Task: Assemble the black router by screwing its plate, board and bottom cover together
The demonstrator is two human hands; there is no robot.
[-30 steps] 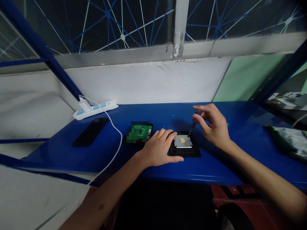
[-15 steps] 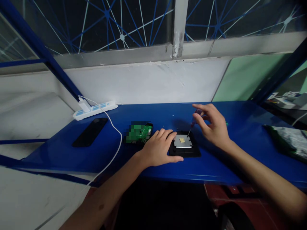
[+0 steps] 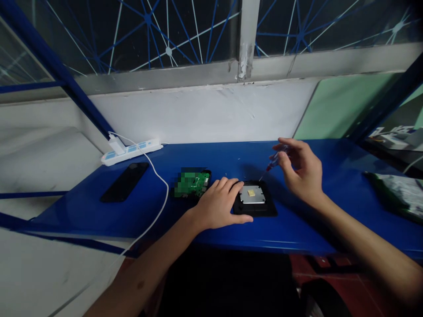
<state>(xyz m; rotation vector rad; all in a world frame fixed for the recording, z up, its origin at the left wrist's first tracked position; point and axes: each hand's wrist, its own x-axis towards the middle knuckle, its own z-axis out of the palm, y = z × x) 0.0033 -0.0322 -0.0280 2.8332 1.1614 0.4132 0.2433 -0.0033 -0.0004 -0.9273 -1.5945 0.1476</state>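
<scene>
A black plastic cover (image 3: 256,211) lies flat on the blue table, with a silver metal plate (image 3: 247,199) set in it and a small pale-yellow square pad (image 3: 251,193) on the plate. My left hand (image 3: 218,204) holds the cover at its left side, thumb along the near edge and fingers stretched over the far left corner. Pinched in my right hand (image 3: 303,172) is a screwdriver (image 3: 273,163) with a see-through reddish-purple handle. It slants down to the left, its tip near the plate's far right corner; whether it touches is unclear.
Left of my left hand sits a green circuit board (image 3: 198,181), partly blurred out. Farther left are a black phone (image 3: 124,182), a white power strip (image 3: 134,152) and a white cable (image 3: 163,182). A silvery bag (image 3: 401,191) lies at the right. Tiny bits lie behind the cover.
My right hand has moved up and to the right with the screwdriver, whose tip has come away from the plate's upper right screw area and tilts more. The left hand stays in place.
</scene>
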